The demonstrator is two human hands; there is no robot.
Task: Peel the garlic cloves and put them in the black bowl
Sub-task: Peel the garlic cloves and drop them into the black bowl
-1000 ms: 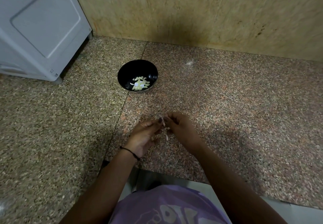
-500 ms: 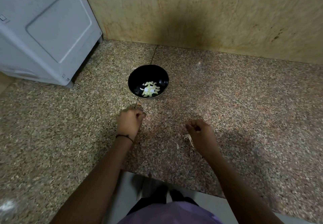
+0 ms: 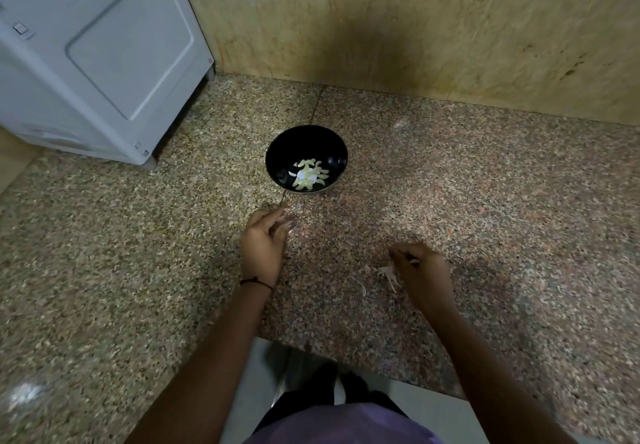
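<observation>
Head view, looking down at a speckled brown-and-grey granite floor (image 3: 485,201); a round glossy black bowl (image 3: 306,153) sits on it just above the middle of the frame, on a seam between two slabs. In the bottom of the bowl lies a small heap of pale, yellow-green peeled garlic cloves (image 3: 308,177). The left hand (image 3: 263,248) hovers just below the bowl, a little left of centre, well short of its rim; its fingers (image 3: 277,217) are loosely curled and point up towards the bowl, with the thumb lying close beside them. Whether a clove sits inside that curl I cannot tell, the hand being blurred. A thin black thread band (image 3: 256,281) circles that wrist. The right hand (image 3: 424,270) is lower and right of centre, well apart from the bowl; its fingers (image 3: 398,253) are bunched together and pinch a pale sliver (image 3: 414,261), too small to name. Scraps of dry papery garlic skin (image 3: 388,274) lie on the floor just left of that hand, some touching its edge. A pale grey appliance cabinet with a recessed panel (image 3: 104,56) fills the upper left of the frame; a mottled beige stone wall (image 3: 433,28) runs along the top; a fold of purple cloth (image 3: 346,423) shows at the bottom edge.
</observation>
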